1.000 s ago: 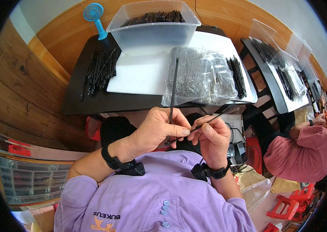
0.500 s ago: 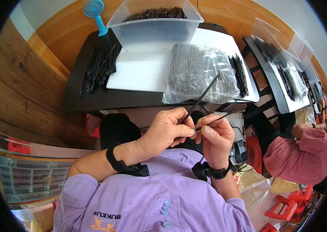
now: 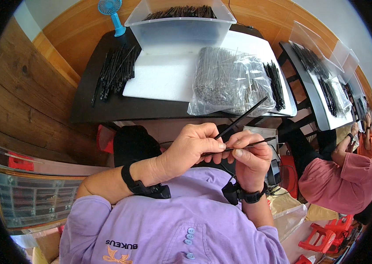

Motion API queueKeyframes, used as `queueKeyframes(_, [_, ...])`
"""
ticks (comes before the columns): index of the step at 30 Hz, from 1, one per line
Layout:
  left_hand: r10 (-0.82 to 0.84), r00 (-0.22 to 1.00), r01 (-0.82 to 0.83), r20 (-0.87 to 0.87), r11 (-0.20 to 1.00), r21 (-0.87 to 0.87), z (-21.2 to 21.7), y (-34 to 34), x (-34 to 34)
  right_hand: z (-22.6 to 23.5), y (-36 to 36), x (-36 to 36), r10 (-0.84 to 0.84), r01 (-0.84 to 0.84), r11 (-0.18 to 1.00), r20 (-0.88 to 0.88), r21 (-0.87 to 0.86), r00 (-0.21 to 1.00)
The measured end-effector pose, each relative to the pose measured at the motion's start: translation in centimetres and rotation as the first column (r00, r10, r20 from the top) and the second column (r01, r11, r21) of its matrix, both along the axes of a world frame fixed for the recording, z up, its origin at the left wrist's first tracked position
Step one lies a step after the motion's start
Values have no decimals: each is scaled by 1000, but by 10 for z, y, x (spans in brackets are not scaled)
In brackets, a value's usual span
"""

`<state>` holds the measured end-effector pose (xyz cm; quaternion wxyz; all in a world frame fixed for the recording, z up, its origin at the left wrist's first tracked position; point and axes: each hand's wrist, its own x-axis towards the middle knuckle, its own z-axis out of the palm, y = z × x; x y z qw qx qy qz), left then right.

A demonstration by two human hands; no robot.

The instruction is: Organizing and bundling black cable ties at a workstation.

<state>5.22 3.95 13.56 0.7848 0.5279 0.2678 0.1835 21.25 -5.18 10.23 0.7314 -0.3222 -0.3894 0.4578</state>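
Observation:
My left hand (image 3: 197, 143) is closed on a straight black rod (image 3: 243, 117), which slants up and right from its fingers. A second, thinner dark rod (image 3: 256, 143) runs almost level between my two hands, its thicker dark tip showing beyond the right fingers. My right hand (image 3: 253, 155) pinches this thinner rod between thumb and fingers. The fingertips of both hands nearly meet in front of my chest, just off the table's near edge. What the rods are for or made of cannot be seen, and their lower ends are hidden in my left hand.
On the dark table (image 3: 151, 111) lie a white foam sheet (image 3: 162, 83), a clear bag of thin wires (image 3: 227, 81), and black rod bundles at left (image 3: 114, 72) and right (image 3: 275, 86). A clear bin (image 3: 179, 37) and blue fan (image 3: 116, 22) stand behind. A person in pink (image 3: 340, 180) sits at right.
My right hand has moved slightly right and down. The thinner rod's dark tip now reaches farther past it. The slanted black rod leans lower to the right.

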Motion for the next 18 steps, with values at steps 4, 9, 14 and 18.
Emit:
queueKeyframes(4, [-63, 997, 64, -44, 997, 31, 0, 0, 0, 4, 0, 0, -17, 17, 1000, 29, -4, 999])
queueKeyframes(9, [-109, 994, 109, 1, 994, 16, -6, -2, 2, 4, 0, -1, -73, 73, 997, 30, -1, 997])
queueKeyframes(14, [-19, 999, 13, 37, 988, 154, -9, -4, 3, 9, 2, -8, -136, 135, 991, -58, -17, 989])
queueKeyframes(18, [-9, 1000, 9, 0, 993, 116, -3, -6, 3, 6, 2, -8, -188, 188, 982, -39, 9, 981])
